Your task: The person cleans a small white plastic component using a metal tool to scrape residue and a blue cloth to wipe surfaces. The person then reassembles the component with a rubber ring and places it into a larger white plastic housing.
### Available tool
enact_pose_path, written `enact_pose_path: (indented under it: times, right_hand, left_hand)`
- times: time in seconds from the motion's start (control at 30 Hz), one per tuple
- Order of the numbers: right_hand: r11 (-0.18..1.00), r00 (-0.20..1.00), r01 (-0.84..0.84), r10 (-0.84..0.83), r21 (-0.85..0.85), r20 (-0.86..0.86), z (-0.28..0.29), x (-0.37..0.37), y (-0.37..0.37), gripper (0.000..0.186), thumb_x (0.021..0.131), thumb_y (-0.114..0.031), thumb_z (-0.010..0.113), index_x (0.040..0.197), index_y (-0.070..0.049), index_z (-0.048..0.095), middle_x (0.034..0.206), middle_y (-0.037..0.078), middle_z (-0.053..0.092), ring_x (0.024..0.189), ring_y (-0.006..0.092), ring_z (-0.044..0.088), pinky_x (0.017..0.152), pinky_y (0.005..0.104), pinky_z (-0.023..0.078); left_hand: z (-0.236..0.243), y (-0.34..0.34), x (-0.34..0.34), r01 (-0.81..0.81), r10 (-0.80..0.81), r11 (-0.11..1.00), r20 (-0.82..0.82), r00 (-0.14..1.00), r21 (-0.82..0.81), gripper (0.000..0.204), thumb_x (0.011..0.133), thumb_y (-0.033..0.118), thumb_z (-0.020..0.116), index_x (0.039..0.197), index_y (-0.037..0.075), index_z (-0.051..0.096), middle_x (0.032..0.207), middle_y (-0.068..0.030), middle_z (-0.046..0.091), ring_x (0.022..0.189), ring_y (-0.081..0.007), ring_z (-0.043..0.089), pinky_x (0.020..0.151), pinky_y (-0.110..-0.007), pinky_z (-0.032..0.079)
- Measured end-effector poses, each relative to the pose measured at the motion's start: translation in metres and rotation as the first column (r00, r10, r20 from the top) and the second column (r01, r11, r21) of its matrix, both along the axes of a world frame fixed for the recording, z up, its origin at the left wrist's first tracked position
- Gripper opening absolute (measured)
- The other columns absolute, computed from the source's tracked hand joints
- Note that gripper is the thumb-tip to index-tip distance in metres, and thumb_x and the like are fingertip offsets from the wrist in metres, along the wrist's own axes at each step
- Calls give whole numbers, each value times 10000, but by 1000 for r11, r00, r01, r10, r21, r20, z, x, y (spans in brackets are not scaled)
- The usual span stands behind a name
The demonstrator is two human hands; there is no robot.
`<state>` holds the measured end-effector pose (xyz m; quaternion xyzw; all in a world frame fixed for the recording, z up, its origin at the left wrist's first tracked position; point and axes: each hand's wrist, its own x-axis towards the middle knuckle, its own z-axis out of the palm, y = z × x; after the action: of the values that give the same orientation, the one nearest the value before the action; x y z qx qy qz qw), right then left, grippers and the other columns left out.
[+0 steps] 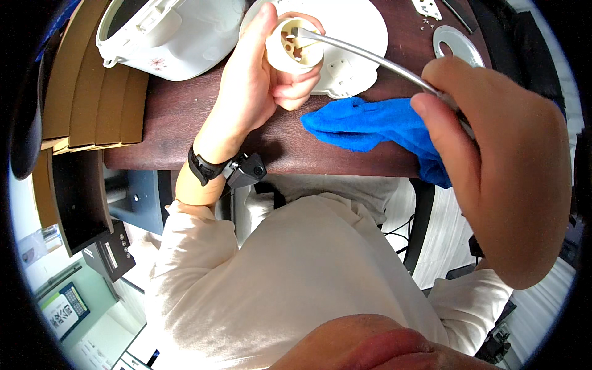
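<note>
My left hand [254, 80] is wrapped round a small cream plastic cup-shaped part [290, 61], its open side turned up toward me. Ribs and small posts show inside the part. A slim silvery metal rod-like tool [376, 59] is gripped in my right hand [487, 129], between thumb and fingers. The flattened tip of this tool reaches into the mouth of the cream part; whether it touches the inner wall I cannot tell. Under the left hand lies a large white round plastic piece [364, 31] with small holes. A blue cloth [364, 123] sits below the tool.
A white plastic housing [185, 43] with a flower print stands at the far left, beside stacked brown cardboard [102, 105]. At the far right of the dark wooden table [179, 117] are a grey ring-shaped plate [459, 43], a small white plate [427, 8] and several screws [427, 23].
</note>
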<state>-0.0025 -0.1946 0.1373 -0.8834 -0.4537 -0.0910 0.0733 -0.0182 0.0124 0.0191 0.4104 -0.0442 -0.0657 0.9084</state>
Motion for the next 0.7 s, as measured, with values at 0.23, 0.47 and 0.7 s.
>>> enact_pose_path:
  times: [0.23,0.47,0.7]
  right_hand:
    - [985,982,-11,44,-173,184,2,10,2,160,807,-157,642,881,-21,600,705,145,603,590,260,601,533,306,444]
    - [932,952,53,61,-358,298,2,4,14,172,787,-202,662,821,-51,588,660,101,553,570,231,578,514,311,424]
    - [919,944,106,27,-380,328,0,1,17,175,781,-219,657,806,-70,570,652,87,538,561,223,571,502,311,416]
  left_hand:
    - [3,-4,-1,21,-11,994,-93,996,103,596,935,582,220,1115,61,445,625,-23,375,409,-52,209,366,-210,124]
    - [0,-3,-4,24,-16,964,-33,999,266,542,955,544,227,1038,85,505,626,-8,433,409,-49,229,374,-201,160]
    - [1,-4,-6,-11,44,950,-99,994,311,523,945,545,286,1062,82,499,624,-27,467,413,-51,245,378,-201,174]
